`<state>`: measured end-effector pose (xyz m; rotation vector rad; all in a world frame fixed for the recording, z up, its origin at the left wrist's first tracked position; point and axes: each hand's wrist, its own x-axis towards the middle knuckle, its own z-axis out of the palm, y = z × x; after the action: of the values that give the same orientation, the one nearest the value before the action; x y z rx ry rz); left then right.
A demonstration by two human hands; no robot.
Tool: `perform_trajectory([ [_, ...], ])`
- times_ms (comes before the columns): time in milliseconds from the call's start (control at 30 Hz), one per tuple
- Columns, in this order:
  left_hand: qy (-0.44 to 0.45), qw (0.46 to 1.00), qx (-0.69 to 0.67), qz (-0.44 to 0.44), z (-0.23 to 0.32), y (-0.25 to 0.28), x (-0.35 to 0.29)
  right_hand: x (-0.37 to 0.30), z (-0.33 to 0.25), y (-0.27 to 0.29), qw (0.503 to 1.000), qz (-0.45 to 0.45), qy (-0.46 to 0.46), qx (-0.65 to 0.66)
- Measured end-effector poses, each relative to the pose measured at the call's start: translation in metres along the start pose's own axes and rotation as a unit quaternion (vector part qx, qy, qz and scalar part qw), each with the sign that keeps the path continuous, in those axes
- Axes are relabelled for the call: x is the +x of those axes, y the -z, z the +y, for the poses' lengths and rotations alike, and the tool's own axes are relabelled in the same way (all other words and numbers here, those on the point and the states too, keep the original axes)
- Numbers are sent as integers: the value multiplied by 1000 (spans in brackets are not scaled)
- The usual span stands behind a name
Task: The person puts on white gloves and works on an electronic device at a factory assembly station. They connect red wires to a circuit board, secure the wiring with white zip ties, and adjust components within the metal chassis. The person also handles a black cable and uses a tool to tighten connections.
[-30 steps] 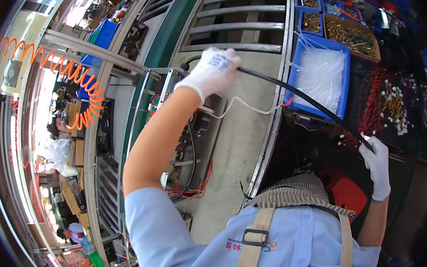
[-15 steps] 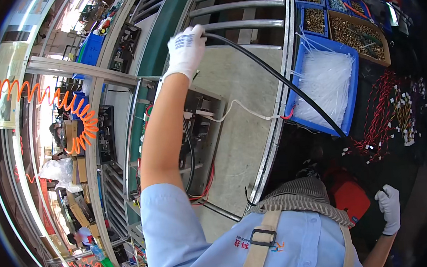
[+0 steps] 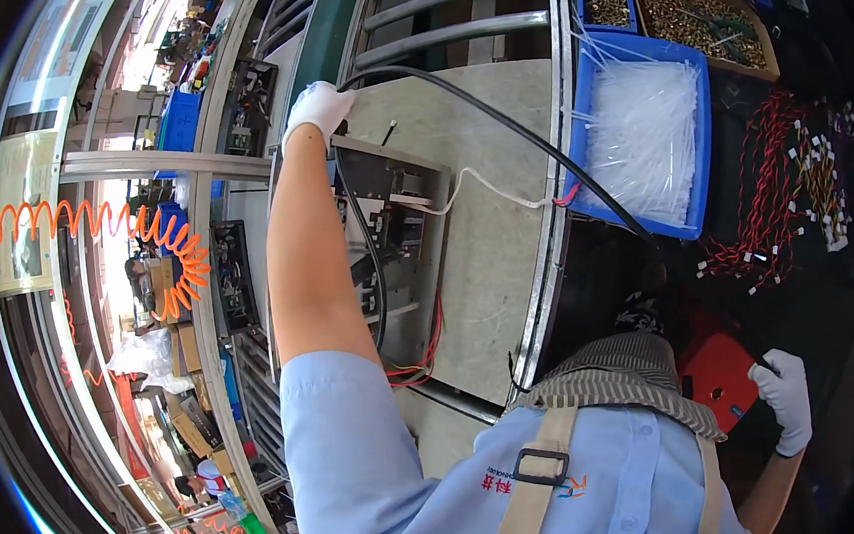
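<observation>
My left hand [image 3: 318, 112], in a white glove, is closed around one end of a thick black cable [image 3: 495, 109]. It is at the upper corner of an open metal case [image 3: 418, 182] with wires and parts inside. From the hand, the cable arcs right across the board and past a blue bin [image 3: 585, 84] of clear cable ties [image 3: 643, 140], then goes out of sight in shadow. My right hand [image 3: 787, 401], also gloved, is low on the right beside a red object [image 3: 721, 374]. Its fingers are curled in; whatever they may hold is hidden.
A grey board [image 3: 492, 262] lies under the case, on a conveyor with metal rollers [image 3: 459, 32]. To the right are a carton of brass-coloured fasteners [image 3: 704, 24] and red wire bundles [image 3: 772, 185]. An orange coiled hose [image 3: 180, 251] hangs at left.
My left hand has moved left and nearer with the cable end, from over the rollers to the case's corner. The view has shifted slightly. My right hand remains low on the right.
</observation>
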<state>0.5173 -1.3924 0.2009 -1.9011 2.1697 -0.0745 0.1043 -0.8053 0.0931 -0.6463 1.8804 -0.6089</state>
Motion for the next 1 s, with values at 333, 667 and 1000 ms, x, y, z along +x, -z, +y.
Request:
perform_trajectory([
  [333,-56,963,-46,259,23,-28,-36,-110,71,75,990,60,63,108],
  [667,-210,973,84,53,40,-6,-49,-162,70,67,945,301,107,70],
  [1000,-517,654,-533,-144,92,59,-236,-125,9,107,881,424,209,1],
])
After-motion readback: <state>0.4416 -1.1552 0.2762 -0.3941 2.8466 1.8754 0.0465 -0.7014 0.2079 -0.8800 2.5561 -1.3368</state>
